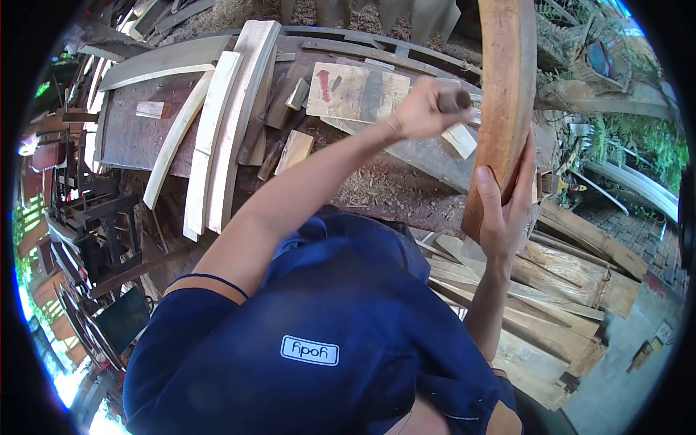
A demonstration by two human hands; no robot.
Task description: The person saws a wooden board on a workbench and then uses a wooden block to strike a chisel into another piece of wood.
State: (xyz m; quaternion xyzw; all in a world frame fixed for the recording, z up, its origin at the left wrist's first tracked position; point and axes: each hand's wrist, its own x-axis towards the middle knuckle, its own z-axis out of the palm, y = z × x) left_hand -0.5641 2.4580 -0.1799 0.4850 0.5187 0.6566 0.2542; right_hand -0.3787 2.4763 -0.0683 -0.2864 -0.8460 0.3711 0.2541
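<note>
My left hand (pixel 426 112) is closed around a tool with a round brown wooden handle (pixel 454 101). A bit of metal seems to show between that fist and the board's left edge, but the tool's working end is too blurred to make out. My right hand (pixel 504 206) grips a long, reddish-brown wooden board (pixel 505 80) near its lower end, the thumb on the face and the fingers around the right edge. The board stands lengthwise in view, its far end beyond the top edge. Behind my left fist lies a flat pale wooden panel (pixel 355 90) with a red mark.
Long pale planks (pixel 243 109) and a curved strip (pixel 177 138) lie across the workbench (pixel 134 138) on the left. Small offcuts (pixel 295 151) and sawdust lie in the middle. Stacked boards (pixel 565 275) are at lower right, and a dark metal machine frame (pixel 101 246) stands at left.
</note>
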